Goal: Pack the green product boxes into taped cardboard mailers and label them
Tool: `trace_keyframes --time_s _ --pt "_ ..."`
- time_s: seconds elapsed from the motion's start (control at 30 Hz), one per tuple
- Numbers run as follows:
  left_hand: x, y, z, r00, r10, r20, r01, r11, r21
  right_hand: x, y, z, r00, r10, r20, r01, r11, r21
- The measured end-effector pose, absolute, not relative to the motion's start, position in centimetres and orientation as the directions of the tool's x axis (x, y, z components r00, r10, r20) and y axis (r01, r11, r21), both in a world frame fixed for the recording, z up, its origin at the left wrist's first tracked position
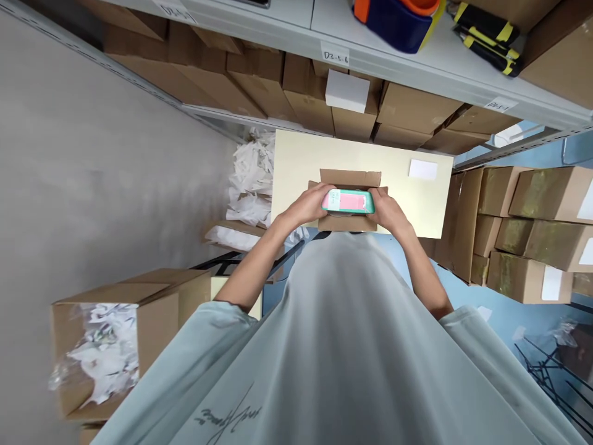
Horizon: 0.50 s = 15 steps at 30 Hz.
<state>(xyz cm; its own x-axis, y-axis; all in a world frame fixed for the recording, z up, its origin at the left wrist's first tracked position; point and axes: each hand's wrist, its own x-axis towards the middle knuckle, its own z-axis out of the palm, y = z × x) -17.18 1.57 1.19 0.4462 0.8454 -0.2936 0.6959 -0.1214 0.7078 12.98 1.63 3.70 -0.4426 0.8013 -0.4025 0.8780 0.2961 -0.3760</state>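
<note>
Between my two hands is a small pink and green package (353, 201) with a pale label at its left end. My left hand (319, 203) grips its left end, and my right hand (383, 206) grips the right end. Right beneath it stands a cardboard box (348, 178) with its flaps folded outward. Whether the package has gone below the box's rim I cannot tell. The box rests on a cream tabletop (296, 161) close to my body. My fingertips are partly hidden by the package and the flaps.
A white paper slip (422, 169) lies on the tabletop's right side. Behind is a grey shelf (287, 28) with cardboard boxes and yellow-black tools (486, 37). Stacked cartons (528, 228) stand at right. Crumpled white paper (252, 173) and an open carton (157, 296) are at left.
</note>
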Motion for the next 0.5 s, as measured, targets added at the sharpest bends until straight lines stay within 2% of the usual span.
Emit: trace_keyframes --time_s 0.13,0.27,0.37,0.5 --pt "-16.0 2.1 -1.6 0.450 0.822 -0.349 0.779 -0.170 0.603 11.8 2.4 -0.3 -0.432 0.774 -0.462 0.901 0.346 -0.263" --pt "-14.5 2.0 -4.0 0.420 0.822 -0.383 0.836 -0.187 0.516 10.8 2.8 -3.2 -0.441 0.790 -0.425 0.897 0.388 -0.210" --pt "-13.0 1.8 -5.1 0.383 0.827 -0.413 0.857 -0.151 0.492 10.3 2.9 -4.7 -0.446 0.802 -0.397 0.895 0.383 -0.231" --pt "-11.4 1.8 -5.7 0.287 0.833 -0.473 0.871 -0.022 0.490 10.1 2.9 -5.7 -0.446 0.802 -0.398 0.890 0.353 -0.287"
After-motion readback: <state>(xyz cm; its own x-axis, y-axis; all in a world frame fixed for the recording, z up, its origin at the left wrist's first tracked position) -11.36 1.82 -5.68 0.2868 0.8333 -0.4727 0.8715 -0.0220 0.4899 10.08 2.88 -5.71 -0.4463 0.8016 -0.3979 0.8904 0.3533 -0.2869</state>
